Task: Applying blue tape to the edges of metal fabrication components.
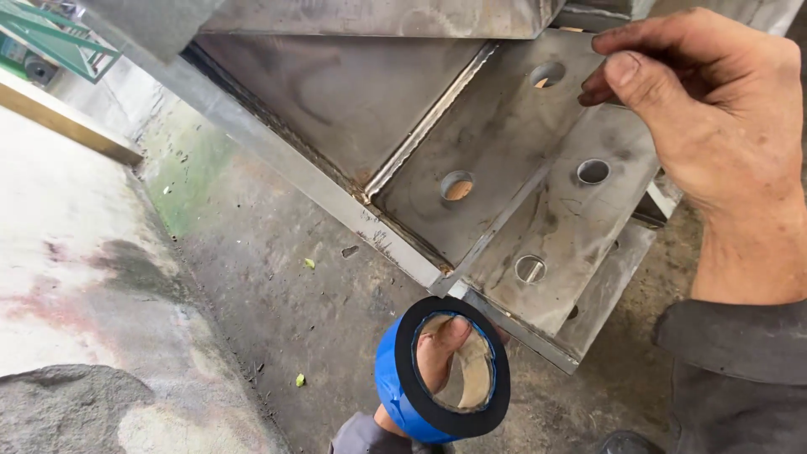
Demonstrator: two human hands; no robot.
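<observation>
The left hand (pixel 433 370) comes up from the bottom edge of the view, just below the lower corner of the steel plate (pixel 513 168), its fingers pushed through the core of a roll of blue tape (pixel 441 370) and curled to carry it; a grey cuff shows at the wrist. The right hand (pixel 714 109) hovers over the plate's upper right edge, back turned up, thumb and forefinger pinched together, forearm in a dark grey sleeve.

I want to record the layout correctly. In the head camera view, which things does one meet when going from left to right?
Green metal frame → pale concrete floor → roll of blue tape on the left hand → steel plate with round holes → right hand, fingers at the plate's upper edge.
</observation>
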